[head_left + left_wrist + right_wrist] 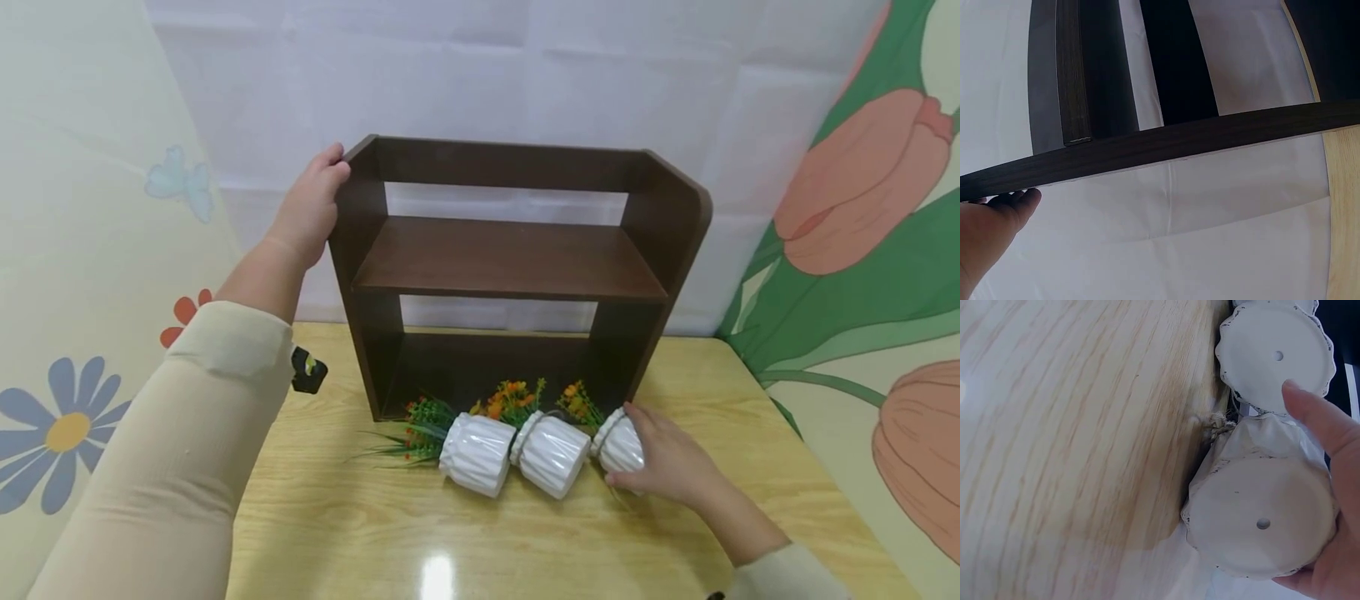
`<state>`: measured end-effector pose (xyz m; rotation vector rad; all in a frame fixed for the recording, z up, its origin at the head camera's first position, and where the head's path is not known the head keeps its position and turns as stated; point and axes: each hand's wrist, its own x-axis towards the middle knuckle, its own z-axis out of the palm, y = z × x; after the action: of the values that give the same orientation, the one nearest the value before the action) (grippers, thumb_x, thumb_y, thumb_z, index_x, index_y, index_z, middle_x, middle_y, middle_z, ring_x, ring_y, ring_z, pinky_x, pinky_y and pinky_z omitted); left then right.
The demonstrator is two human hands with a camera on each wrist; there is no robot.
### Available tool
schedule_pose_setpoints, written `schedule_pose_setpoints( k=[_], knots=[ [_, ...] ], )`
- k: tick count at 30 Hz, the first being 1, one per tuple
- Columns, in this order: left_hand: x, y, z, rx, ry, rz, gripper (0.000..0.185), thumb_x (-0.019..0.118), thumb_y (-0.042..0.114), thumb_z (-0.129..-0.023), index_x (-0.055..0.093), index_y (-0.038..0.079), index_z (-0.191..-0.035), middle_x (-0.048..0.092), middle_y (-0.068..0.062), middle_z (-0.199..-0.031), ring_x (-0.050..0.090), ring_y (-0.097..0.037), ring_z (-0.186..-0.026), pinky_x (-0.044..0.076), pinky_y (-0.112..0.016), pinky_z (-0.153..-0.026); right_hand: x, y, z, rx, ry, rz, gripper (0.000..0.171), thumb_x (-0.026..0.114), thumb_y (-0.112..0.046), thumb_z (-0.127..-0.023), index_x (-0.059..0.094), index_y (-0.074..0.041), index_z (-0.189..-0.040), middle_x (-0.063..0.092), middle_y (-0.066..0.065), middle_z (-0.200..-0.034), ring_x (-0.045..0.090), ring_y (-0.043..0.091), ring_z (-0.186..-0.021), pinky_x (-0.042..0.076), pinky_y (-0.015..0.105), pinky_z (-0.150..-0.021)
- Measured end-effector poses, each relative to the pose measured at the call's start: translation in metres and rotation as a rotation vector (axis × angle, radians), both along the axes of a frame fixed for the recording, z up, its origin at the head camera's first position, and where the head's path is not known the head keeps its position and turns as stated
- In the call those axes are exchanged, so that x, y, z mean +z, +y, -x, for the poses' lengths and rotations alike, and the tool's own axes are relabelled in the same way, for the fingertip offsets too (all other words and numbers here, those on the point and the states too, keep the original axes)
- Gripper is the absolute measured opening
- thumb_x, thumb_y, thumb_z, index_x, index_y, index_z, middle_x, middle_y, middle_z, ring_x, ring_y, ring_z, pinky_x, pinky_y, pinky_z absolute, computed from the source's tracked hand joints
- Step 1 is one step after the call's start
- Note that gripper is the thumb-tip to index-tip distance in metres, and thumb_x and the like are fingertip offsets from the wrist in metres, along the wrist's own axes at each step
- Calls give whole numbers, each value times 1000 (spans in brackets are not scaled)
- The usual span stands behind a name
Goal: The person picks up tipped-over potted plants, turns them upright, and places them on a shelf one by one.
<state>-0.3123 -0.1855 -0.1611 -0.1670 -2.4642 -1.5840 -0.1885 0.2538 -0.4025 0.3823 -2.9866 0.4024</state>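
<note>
At the right end of the row, near side of the dark brown shelf unit point(510, 257), pinches the right pot point(619, 442) between thumb and fingers with the right grip point(667, 462), setting the thumb on the near side and the fingers on the far one. On the far left, touches the upper part of the shelf unit's left panel point(360, 200) with the left grip point(311, 204), from the outer side; cannot tell whether by curling the fingers round the edge or just laying them against it.

To the left of the right pot, has the middle pot point(553, 456) and then the left pot point(477, 454) close beside one another on the wood-grained surface point(337, 533). Shows all three white, ridged and tipped on their sides, rims toward the far left, bases toward the near right. From the left rim, spreads greenery with red-orange blossoms point(426, 421) and thin blades; from the middle one, orange flowers point(512, 400); from the right one, yellow-orange flowers point(576, 400), all pointing toward the bottom of the shelf unit. Seen from the right wrist, shows flat bases with a small round hole, and a tuft of twine point(1215, 424) just beside the gripped pot.

Behind, hangs as a white cloth backdrop point(480, 67), flanked by a blue daisy point(67, 433) on the left and pink tulips point(862, 183) on the right.
</note>
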Motion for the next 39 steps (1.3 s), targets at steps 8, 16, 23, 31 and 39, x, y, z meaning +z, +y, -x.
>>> schedule_pose_setpoints(
  k=[8, 16, 23, 31, 39],
  knots=[
    [-2, 1, -2, 8, 2, -27, 57, 20, 43, -105, 8, 28, -159, 2, 10, -166, -1, -12, -154, 6, -38, -125, -1, -3, 0, -31, -40, -37, 113, 85, -55, -63, 35, 2, -148, 47, 33, -140, 50, 52, -123, 45, 63, -95],
    [-4, 3, -2, 20, 21, -44, 57, 21, 42, -105, 11, 27, -159, 5, 9, -166, 2, -12, -153, 8, -37, -125, -2, -4, 0, -57, -50, -63, 111, 86, -51, -63, 37, 0, -147, 51, 32, -137, 53, 51, -119, 46, 63, -92],
    [-4, 5, -2, 23, 20, -78, 56, 21, 41, -105, 13, 29, -158, 7, 10, -166, 5, -11, -153, 9, -37, -125, -4, -3, 0, -57, -22, -40, 102, 85, -43, -65, 40, 1, -145, 53, 32, -133, 53, 51, -117, 46, 63, -94],
    [-5, 4, -3, 26, 23, -77, 56, 21, 42, -105, 13, 29, -158, 6, 10, -166, 6, -12, -153, 9, -39, -125, -9, -1, -1, -55, 36, -2, 99, 86, -41, -64, 43, 1, -143, 56, 32, -129, 56, 50, -113, 47, 62, -91],
    [-5, 5, -4, 21, 24, -95, 56, 22, 42, -105, 14, 29, -158, 7, 10, -166, 7, -12, -153, 10, -38, -125, -12, 1, -3, -65, 43, 24, 99, 85, -42, -65, 43, 0, -143, 54, 33, -131, 54, 51, -115, 46, 63, -92]
  ],
)
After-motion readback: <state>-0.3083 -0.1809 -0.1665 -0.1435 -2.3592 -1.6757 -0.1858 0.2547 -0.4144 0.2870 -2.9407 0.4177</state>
